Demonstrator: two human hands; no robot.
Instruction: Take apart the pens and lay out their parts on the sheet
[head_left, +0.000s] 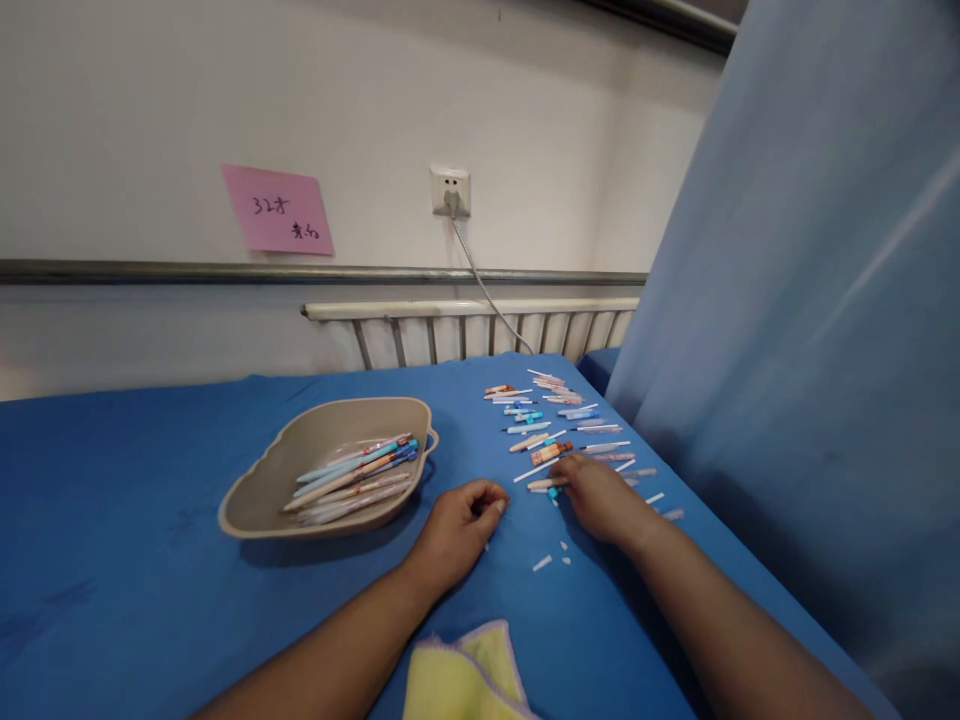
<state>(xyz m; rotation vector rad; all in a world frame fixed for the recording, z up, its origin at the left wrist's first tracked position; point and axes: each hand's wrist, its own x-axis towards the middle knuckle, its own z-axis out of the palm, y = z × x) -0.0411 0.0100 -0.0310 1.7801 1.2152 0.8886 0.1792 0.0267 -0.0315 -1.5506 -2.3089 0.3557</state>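
My left hand [459,528] rests on the blue-covered bed, thumb and fingers pinched together. Whatever it may hold is too small to make out. To the right, my right hand [600,500] reaches down among rows of pen parts, its fingers closed on a peach-coloured pen barrel [541,484]. Just beneath that barrel lies a small teal piece [553,495]. An orange-brown pen part [550,453] and a white refill tube [535,470] are beside the fingertips. Small white bits [542,563] lie on the cover between my forearms.
Left of my hands stands a beige plastic basin [262,460] with several assembled-looking pens [360,475] inside. A yellow cloth [457,680] lies nearest me. Beyond the bed are a rail [472,308] and a plugged-in cable [480,280]; a blue curtain [787,300] hangs at right.
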